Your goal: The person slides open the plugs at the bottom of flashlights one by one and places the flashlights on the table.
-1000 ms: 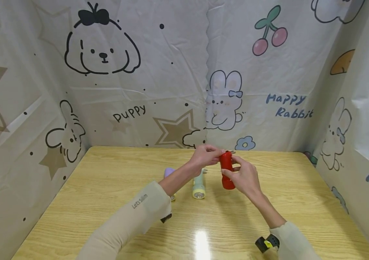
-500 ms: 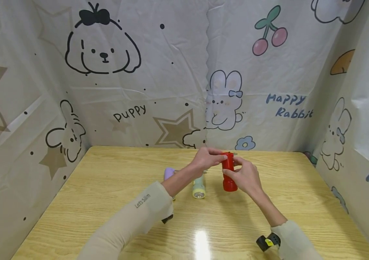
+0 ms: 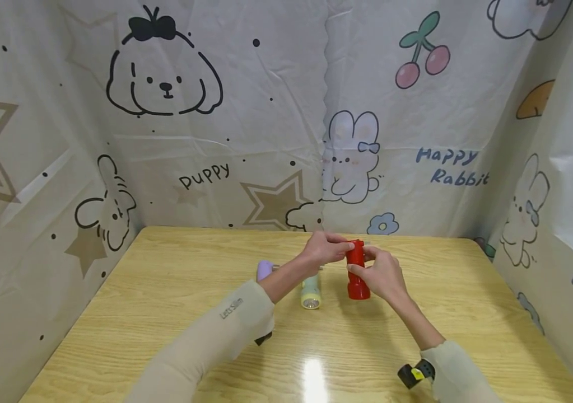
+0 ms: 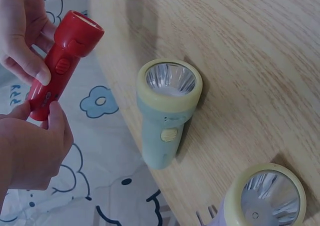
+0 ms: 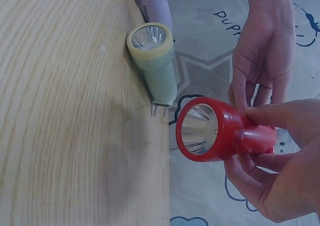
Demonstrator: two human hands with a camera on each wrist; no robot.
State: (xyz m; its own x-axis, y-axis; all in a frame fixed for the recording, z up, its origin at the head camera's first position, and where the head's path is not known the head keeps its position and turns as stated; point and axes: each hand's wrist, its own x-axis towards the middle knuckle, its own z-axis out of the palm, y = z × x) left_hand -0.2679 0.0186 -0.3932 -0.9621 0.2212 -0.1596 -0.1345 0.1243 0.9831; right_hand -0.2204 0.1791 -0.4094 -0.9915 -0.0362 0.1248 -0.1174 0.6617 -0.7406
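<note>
Both hands hold a red flashlight (image 3: pixel 357 282) above the far part of the table, its lens end lower and its tail end up in the head view. My left hand (image 3: pixel 322 249) pinches the tail end between thumb and fingers. Round the middle of the body, my right hand (image 3: pixel 385 275) grips with thumb and fingers. The left wrist view shows the switch (image 4: pixel 62 66) on the red body. Nearby on the table lies a green flashlight (image 4: pixel 160 138) with a pale yellow head. To its left is a purple flashlight (image 3: pixel 264 269), partly hidden by my left forearm.
The wooden table (image 3: pixel 190 268) meets a patterned cloth backdrop (image 3: pixel 276 123) at its far edge, and cloth hangs on both sides. Metal prongs stick out of the green flashlight's tail (image 5: pixel 160 109).
The red flashlight has come slightly lower and to the right. My left thumb has shifted onto the side of its tail end. The head view has turned a little.
</note>
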